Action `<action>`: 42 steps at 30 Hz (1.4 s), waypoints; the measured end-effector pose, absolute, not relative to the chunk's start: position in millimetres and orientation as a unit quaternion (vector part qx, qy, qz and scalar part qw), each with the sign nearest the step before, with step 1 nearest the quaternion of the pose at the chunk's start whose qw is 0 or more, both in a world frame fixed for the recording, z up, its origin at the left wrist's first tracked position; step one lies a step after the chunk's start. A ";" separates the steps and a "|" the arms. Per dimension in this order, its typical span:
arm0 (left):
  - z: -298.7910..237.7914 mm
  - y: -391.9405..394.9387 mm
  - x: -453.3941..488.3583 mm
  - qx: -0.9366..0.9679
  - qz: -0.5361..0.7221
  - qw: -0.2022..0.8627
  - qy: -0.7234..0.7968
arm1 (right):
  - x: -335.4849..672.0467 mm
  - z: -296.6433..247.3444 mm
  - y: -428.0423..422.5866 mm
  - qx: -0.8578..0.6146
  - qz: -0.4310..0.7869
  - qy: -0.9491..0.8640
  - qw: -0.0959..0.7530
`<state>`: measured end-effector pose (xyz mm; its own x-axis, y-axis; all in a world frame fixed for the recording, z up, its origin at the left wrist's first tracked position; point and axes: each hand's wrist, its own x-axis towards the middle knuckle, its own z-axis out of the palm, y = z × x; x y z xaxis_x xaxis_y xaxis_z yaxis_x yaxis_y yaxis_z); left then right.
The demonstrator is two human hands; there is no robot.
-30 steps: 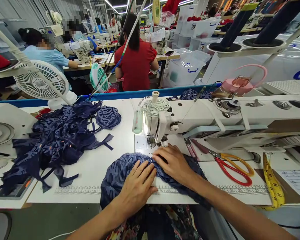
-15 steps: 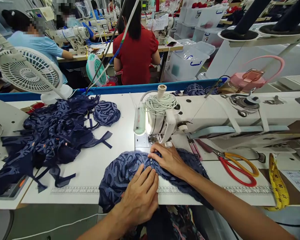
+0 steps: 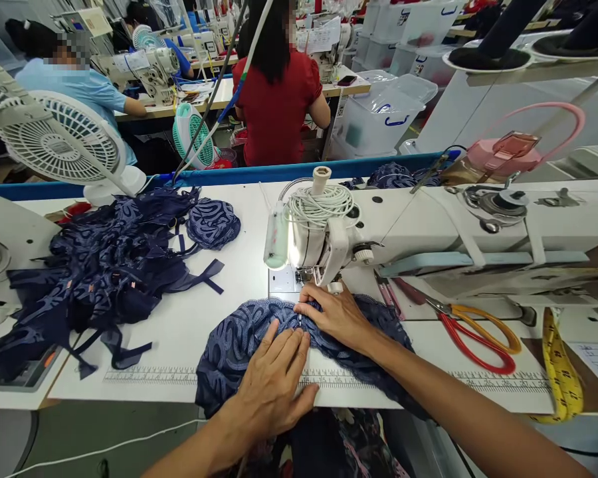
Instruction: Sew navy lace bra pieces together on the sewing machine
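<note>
A navy lace garment piece lies on the white sewing table and hangs over its front edge. My left hand lies flat on the lace, fingers stretched toward the needle. My right hand presses on the lace just below the presser foot of the white sewing machine, with its fingertips drawn together at the fabric edge. A small pale bit shows between the two hands on the lace.
A heap of navy lace pieces covers the table's left. Red and orange scissors and a yellow tape measure lie at the right. A white fan stands at back left. Other people sew at tables beyond.
My hands and the lace have shifted up toward the needle. The fingers of my right hand have drawn together at the fabric edge, and my left hand has followed close behind.
</note>
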<state>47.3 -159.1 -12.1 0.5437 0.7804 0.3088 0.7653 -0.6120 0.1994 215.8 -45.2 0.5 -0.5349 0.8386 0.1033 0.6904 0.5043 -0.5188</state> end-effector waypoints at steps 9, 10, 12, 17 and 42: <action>-9.2 -155.4 44.9 0.880 0.191 -0.011 0.434 | 215.1 2.1 -45.6 -0.449 0.194 -0.854 0.180; -9.6 -154.1 44.3 0.883 0.190 -0.013 0.428 | 214.7 1.2 -45.2 -0.450 0.190 -0.854 0.182; -10.5 -150.2 43.1 0.888 0.184 -0.010 0.421 | 213.8 -0.5 -43.1 -0.452 0.187 -0.852 0.184; -9.0 -144.5 39.1 0.886 0.169 0.016 0.431 | 212.2 -1.5 -35.2 -0.458 0.172 -0.851 0.192; -6.9 -115.7 9.2 0.902 0.179 0.023 0.392 | 239.4 -3.3 -61.6 -0.329 0.151 -0.912 0.196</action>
<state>9.2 -115.7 -6.9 0.6290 0.7154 0.3041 0.6990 -0.6917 0.1814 239.4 -61.6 -3.3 -0.7073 0.6585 0.2572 0.5404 0.7382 -0.4038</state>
